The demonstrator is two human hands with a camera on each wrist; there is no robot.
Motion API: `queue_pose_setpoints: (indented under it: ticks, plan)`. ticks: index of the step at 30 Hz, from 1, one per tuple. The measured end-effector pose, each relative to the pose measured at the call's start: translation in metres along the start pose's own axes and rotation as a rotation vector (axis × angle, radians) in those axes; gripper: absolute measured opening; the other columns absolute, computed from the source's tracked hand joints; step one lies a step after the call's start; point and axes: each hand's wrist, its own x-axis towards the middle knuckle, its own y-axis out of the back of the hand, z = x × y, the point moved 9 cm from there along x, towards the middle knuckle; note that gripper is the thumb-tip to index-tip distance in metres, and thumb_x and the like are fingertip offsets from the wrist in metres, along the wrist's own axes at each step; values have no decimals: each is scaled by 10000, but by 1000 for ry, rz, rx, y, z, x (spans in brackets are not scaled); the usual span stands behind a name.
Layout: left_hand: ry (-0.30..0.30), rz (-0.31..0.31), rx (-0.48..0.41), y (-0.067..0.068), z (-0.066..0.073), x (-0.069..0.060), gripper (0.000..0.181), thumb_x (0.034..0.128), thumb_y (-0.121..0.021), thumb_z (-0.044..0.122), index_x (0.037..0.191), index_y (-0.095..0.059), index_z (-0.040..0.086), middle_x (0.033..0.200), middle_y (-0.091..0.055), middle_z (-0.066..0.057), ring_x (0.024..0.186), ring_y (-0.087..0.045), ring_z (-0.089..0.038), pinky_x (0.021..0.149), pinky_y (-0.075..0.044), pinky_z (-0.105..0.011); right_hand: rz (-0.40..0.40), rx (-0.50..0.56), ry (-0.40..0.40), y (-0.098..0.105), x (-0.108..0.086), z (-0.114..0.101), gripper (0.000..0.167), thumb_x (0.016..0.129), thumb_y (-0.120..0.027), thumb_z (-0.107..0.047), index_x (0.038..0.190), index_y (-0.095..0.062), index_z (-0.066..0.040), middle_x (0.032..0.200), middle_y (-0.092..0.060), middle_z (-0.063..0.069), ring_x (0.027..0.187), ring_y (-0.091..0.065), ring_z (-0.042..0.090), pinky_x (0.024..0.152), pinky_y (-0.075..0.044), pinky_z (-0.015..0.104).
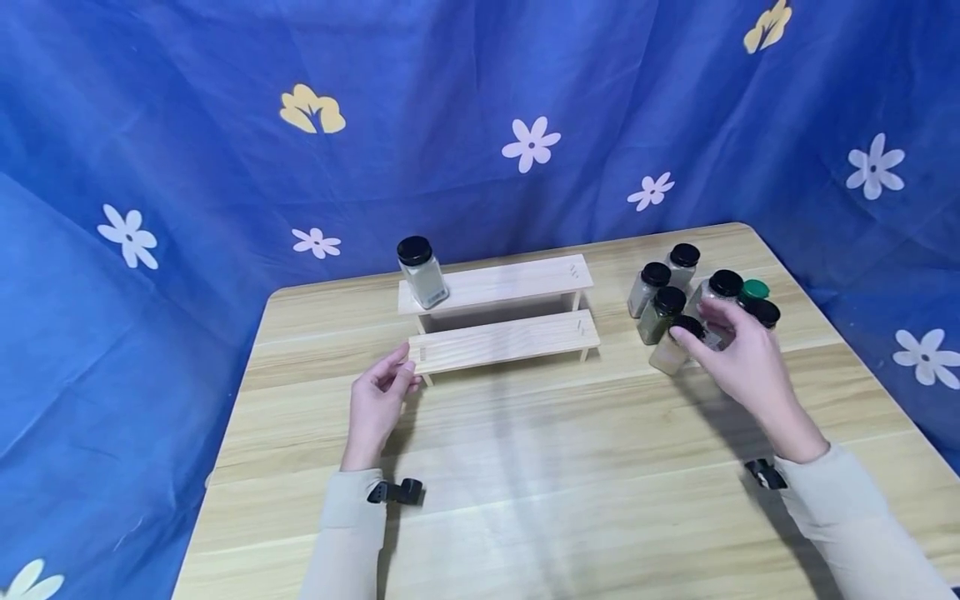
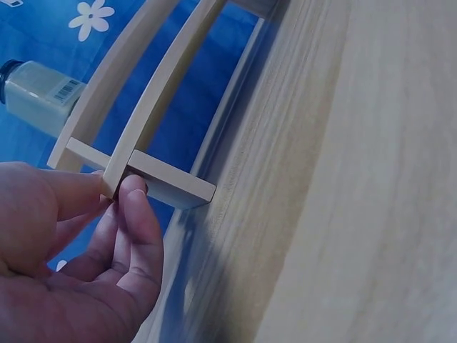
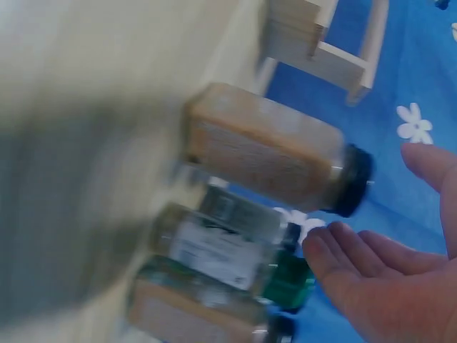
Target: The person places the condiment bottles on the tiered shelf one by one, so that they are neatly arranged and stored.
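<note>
A pale wooden two-tier rack stands toward the back of the table. My left hand pinches the left end of its lower tier between thumb and fingers, as the left wrist view shows too. On the upper tier's left end stands a black-lidded glass jar with whitish contents. My right hand hovers at the jar group on the right, thumb and fingers spread. Nearest to it is a jar with tan contents and a black lid; a gap shows between them in the right wrist view.
Several other spice jars cluster at the right, including a dark green one and one with a green lid. The wooden table meets a blue flowered cloth at the back. Dark straps with small devices circle both wrists.
</note>
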Motion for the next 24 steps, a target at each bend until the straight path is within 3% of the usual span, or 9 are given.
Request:
queue_pose_setpoints:
  ticks: [8, 11, 15, 24]
  plan:
    - [0, -1, -1, 0, -1, -1, 374, 1032, -675, 113, 1406, -664, 108, 1119, -738, -198, 837, -759, -90, 785, -678, -197, -58, 38, 23, -20, -10, 27, 663, 913, -848, -263, 1411, -569, 73, 1255, -700, 332, 1118, -721, 456, 848, -475, -75]
    - [1, 3, -2, 1, -3, -1, 374, 1031, -675, 108, 1404, -665, 109, 1115, -740, -192, 830, -755, -79, 781, -676, -191, -69, 46, 35, -26, -12, 33, 577, 906, -852, -202, 1356, -604, 60, 1194, -732, 308, 1011, -763, 212, 824, -506, -56]
    - [2, 6, -2, 2, -6, -1, 374, 1032, -676, 113, 1406, -664, 105, 1107, -742, -189, 826, -751, -62, 787, -676, -190, -82, 53, 27, -31, -14, 37, 488, 913, -845, -211, 1280, -635, 34, 1158, -744, 287, 917, -604, -164, 790, -516, -55]
    - [-3, 5, -3, 1, -3, -1, 375, 1032, -671, 99, 1407, -661, 89, 1137, -729, -235, 852, -761, -99, 817, -681, -211, -100, 91, 66, -30, -16, 30, 429, 921, -833, -157, 1260, -650, 31, 1163, -730, 286, 947, -551, -239, 824, -538, -31]
